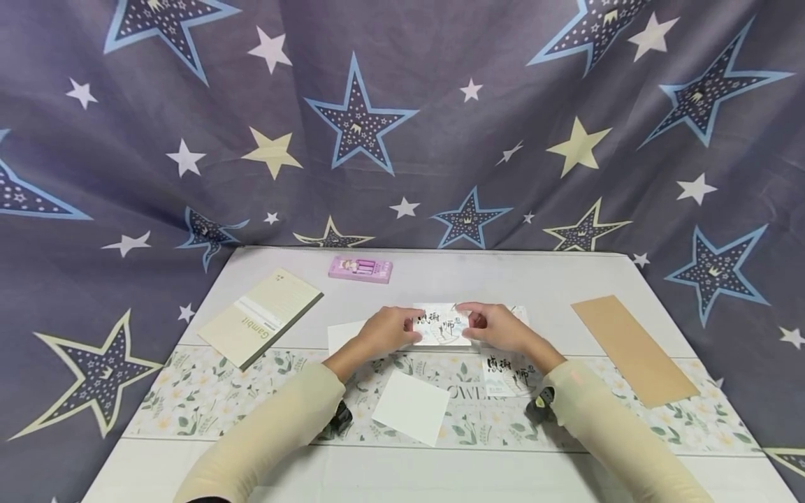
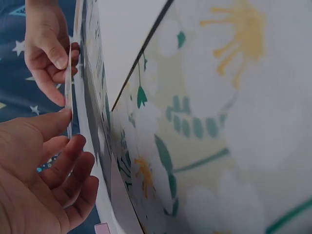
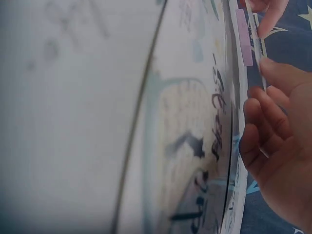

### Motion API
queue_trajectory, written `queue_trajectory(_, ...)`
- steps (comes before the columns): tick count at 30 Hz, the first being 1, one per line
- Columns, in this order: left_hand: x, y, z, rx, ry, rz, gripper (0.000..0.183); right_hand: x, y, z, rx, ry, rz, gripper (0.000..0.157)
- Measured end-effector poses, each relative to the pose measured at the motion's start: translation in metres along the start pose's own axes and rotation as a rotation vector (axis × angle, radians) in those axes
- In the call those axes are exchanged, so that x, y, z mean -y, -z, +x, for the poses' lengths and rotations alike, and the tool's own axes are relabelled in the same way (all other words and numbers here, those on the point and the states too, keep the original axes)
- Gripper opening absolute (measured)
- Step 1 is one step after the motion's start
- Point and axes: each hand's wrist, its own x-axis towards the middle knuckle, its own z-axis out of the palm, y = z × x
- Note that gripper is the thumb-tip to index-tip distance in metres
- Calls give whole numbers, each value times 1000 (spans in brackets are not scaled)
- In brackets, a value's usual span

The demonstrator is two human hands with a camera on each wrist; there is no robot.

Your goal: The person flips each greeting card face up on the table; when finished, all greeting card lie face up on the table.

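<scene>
Both hands hold up a white card (image 1: pixel 440 328) printed with black brush lettering, above the middle of the table. My left hand (image 1: pixel 385 328) pinches its left edge between thumb and fingers. At the opposite edge, my right hand (image 1: pixel 499 328) pinches it likewise. The left wrist view shows the card (image 2: pixel 68 92) edge-on as a thin sheet spanning the two hands. Below the right hand lies a similar lettered card (image 1: pixel 506 377), partly covered by the forearm. A blank white square (image 1: pixel 411 406) lies nearer the body, and another white sheet (image 1: pixel 342 337) is partly hidden behind the left hand.
A cream notebook (image 1: pixel 251 321) marked "Gambit" lies at the left. Toward the back is a purple box (image 1: pixel 360 270); a brown paper envelope (image 1: pixel 635 349) lies at the right. A flowered strip (image 1: pixel 251 391) crosses the white table, and a star-patterned curtain (image 1: pixel 428 147) hangs behind.
</scene>
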Motion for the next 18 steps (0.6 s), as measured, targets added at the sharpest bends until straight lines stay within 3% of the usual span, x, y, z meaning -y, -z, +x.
queue_trajectory(18,-7,-5,15,93,125,119,54,-1,-5,10,64,-89,-100,57)
